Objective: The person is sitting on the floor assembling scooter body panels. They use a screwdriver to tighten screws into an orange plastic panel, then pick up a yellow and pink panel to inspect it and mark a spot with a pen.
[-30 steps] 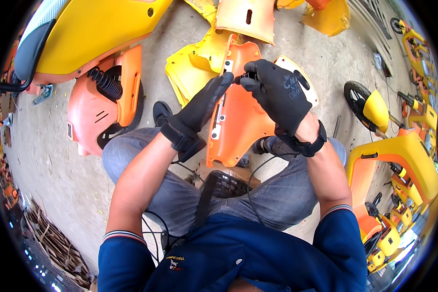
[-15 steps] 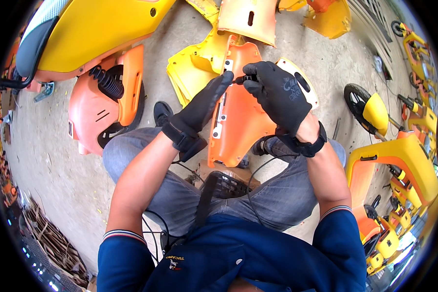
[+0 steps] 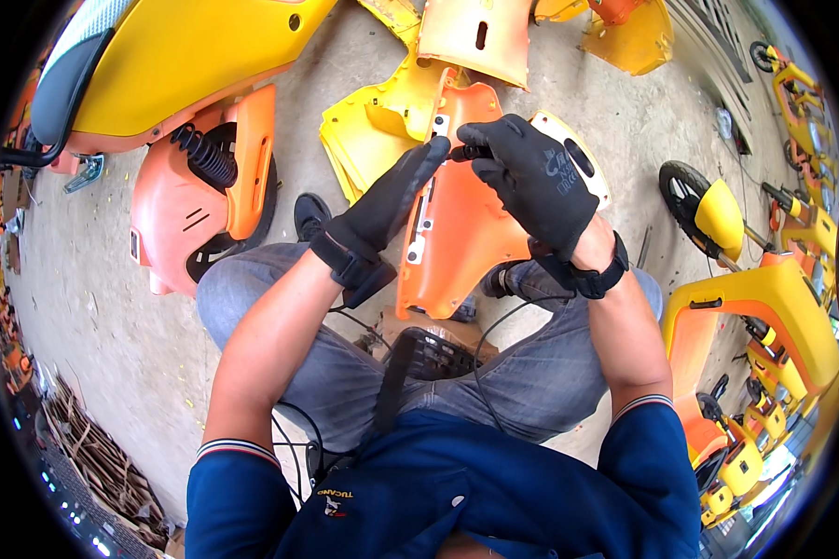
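An orange plastic scooter panel stands between my knees, its left edge lined with a white strip carrying black round spots. Against that edge lies my left hand, black-gloved; its fingers run straight up along the panel and hold it, their undersides hidden. My right hand, gloved in black too, is closed around a small black-handled tool over the panel's upper part. The tool points left, toward my left fingertips, and its tip is too small to make out.
Yellow plastic panels and an orange one lie beyond on the concrete floor. A yellow scooter body stands at left above an orange fender. Scooter frames line the right. Black cables run across my lap.
My right hand has turned slightly at the wrist and its fingers have shifted a little left on the tool. The panel has tilted very slightly; my left hand stays in place.
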Action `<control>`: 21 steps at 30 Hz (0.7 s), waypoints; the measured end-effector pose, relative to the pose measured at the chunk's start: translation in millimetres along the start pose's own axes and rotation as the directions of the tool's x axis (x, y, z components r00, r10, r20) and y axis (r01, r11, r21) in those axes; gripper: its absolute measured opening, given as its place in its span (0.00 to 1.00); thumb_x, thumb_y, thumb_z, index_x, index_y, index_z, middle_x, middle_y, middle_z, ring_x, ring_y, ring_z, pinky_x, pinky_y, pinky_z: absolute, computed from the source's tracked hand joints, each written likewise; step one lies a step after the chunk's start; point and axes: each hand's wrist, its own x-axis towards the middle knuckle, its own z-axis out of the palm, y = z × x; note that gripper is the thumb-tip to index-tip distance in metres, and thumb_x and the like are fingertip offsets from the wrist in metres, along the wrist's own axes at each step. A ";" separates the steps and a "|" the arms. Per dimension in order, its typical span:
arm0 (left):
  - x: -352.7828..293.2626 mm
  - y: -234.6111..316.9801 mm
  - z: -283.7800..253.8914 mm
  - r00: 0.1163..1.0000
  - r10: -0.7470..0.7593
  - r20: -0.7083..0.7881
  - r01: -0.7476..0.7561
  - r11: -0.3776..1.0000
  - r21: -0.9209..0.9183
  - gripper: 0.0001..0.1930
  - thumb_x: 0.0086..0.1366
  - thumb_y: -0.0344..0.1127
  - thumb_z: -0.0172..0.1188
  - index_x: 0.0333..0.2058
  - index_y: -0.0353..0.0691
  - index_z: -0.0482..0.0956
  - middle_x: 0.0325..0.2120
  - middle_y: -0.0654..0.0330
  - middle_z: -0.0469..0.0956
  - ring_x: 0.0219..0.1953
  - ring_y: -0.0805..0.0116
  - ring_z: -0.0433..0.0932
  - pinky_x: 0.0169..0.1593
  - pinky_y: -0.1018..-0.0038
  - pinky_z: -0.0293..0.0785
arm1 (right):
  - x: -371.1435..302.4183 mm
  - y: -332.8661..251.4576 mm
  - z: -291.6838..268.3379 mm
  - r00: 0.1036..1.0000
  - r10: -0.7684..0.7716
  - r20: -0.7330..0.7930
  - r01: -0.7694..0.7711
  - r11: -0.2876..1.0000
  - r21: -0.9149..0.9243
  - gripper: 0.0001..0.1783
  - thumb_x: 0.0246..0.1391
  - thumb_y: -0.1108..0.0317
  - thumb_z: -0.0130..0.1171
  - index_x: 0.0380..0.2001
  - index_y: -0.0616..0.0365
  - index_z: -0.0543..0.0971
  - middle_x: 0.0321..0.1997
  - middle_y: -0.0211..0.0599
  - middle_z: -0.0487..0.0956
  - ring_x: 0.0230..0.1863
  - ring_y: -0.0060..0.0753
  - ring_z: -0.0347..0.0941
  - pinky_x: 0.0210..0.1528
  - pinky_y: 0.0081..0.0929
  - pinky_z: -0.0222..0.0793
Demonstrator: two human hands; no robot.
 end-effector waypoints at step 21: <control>-3.7 2.0 3.9 1.000 0.010 -0.024 -0.009 1.000 0.020 0.23 0.77 0.45 0.45 0.63 0.38 0.64 0.53 0.62 0.75 0.50 0.75 0.77 0.57 0.77 0.73 | 0.7 -5.8 4.3 0.990 0.139 0.001 -0.139 0.990 0.002 0.16 0.54 0.72 0.63 0.45 0.58 0.75 0.38 0.44 0.77 0.39 0.49 0.77 0.39 0.38 0.73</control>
